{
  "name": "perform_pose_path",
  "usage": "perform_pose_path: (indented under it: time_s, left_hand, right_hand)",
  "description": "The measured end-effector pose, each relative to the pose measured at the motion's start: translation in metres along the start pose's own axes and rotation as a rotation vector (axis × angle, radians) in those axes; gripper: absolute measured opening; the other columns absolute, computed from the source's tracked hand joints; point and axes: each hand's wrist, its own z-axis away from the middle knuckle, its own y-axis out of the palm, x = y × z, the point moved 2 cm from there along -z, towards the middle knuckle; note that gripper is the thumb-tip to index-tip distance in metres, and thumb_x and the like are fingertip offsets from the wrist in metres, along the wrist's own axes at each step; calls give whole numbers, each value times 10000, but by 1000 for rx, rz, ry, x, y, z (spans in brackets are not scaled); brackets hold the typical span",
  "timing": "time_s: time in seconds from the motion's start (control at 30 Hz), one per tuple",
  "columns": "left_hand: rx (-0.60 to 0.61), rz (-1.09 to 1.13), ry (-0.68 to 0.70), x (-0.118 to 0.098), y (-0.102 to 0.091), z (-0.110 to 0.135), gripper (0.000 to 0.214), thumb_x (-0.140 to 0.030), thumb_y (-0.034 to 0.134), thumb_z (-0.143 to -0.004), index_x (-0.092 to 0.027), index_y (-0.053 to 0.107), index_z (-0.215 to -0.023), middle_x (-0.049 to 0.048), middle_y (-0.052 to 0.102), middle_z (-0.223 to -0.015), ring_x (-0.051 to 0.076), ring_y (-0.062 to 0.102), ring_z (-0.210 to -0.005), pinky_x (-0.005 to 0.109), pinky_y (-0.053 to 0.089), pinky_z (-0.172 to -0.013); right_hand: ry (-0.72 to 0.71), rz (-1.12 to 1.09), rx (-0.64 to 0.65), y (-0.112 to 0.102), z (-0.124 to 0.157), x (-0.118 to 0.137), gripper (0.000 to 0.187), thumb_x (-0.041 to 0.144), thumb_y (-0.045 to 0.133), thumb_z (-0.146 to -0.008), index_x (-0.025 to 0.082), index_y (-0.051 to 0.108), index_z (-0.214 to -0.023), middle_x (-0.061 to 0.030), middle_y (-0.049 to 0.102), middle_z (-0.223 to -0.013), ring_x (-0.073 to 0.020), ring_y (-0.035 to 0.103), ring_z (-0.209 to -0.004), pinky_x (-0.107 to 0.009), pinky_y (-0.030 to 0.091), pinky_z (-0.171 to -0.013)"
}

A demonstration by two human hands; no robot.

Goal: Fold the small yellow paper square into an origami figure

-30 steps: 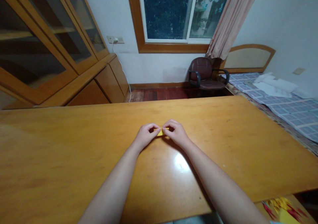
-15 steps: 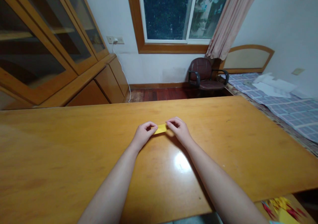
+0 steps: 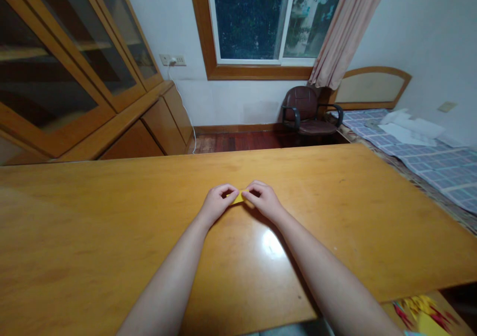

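Note:
A small strip of yellow paper point(image 3: 237, 199) is held just above the wooden table point(image 3: 122, 236), in front of me. My left hand point(image 3: 219, 199) pinches its left end between thumb and fingers. On the right side, my right hand point(image 3: 263, 198) pinches the strip too, with thumb and fingertips close to those of the left. Between the two thumbs only a short piece of the paper shows; the rest is covered by my fingers.
At the lower right, yellow and red pieces point(image 3: 421, 308) lie on a lower surface beside the table. Beyond the table stand a brown armchair point(image 3: 303, 110), a bed with a checked sheet point(image 3: 421, 162) and a glass-door cabinet point(image 3: 122, 122).
My right hand has moved left along the yellow paper, closer to my left hand, so less of the paper shows between them. My left hand has hardly moved.

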Motion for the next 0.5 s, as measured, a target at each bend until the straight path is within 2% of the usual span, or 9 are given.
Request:
perform_pose_path:
  time_s: [0.23, 0.4, 0.5]
  left_hand:
    - [-116, 115, -64, 14, -9, -3, 203, -367, 617, -783, -175, 656, -730, 13, 661, -726, 166, 595, -719, 262, 458, -704]
    - [-347, 348, -135, 25, -14, -7, 233, -407, 635, -763, -179, 633, -806, 31, 659, -771, 159, 607, -744, 246, 464, -671]
    - [-322, 352, -118, 19, -11, -6, 287, -442, 632, -785, -181, 648, -905, 52, 669, -885, 172, 622, -823, 257, 479, -701]
  right_hand:
    - [78, -101, -128, -7, -1, -11, 180, 311, 639, -818, 187, 649, -689, -13, 606, -715, -158, 561, -693, -275, 428, -660]
    - [168, -184, -208, -12, -2, -17, 201, 324, 631, -808, 185, 628, -663, -1, 572, -701, -158, 549, -691, -270, 421, -659]
    - [163, -206, -193, -10, -2, -18, 195, 320, 640, -807, 182, 636, -669, -1, 578, -708, -157, 553, -691, -272, 426, -665]
